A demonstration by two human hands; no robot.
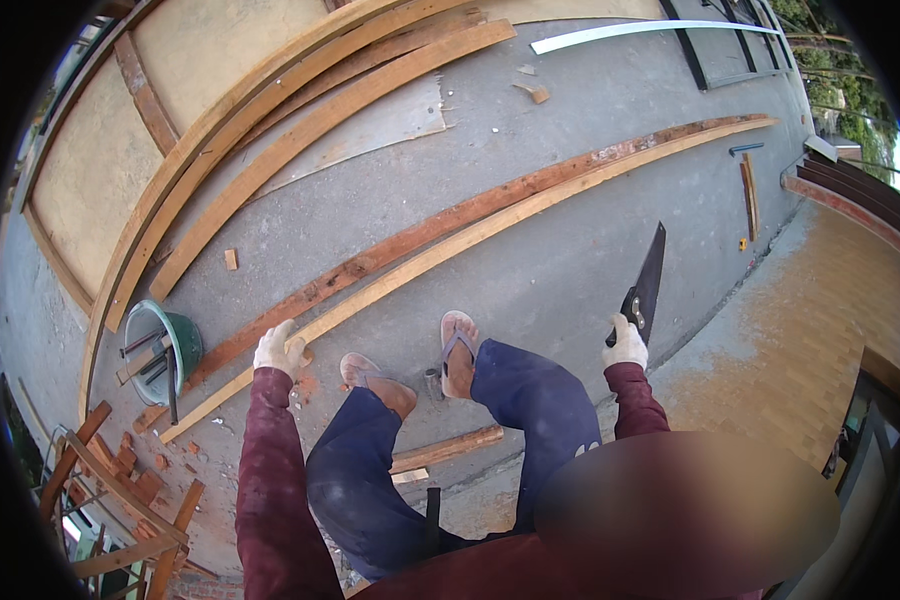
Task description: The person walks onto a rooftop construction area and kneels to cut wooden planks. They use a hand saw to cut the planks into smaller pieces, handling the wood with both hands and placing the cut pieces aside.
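My right hand (625, 343), in a white work glove, is closed around the handle of a hand saw (649, 280). The saw's dark blade points up and away, clear of the wood. On the other side my left hand (278, 352), gloved too, hovers over or rests beside a long pale timber batten (450, 240); whether it touches cannot be made out. Its fingers look apart, with nothing seen in them. A reddish, weathered timber (410, 240) lies along the batten's far side. Both run diagonally across the concrete floor in front of my sandalled feet.
At far left stands a green bucket (187, 345) of tools. Broken bricks (142, 487) and a wooden frame (120, 545) lie nearer. Long boards (370, 88) curve across the back left. A short timber (450, 447) is by my feet; tiled flooring (770, 330) lies right.
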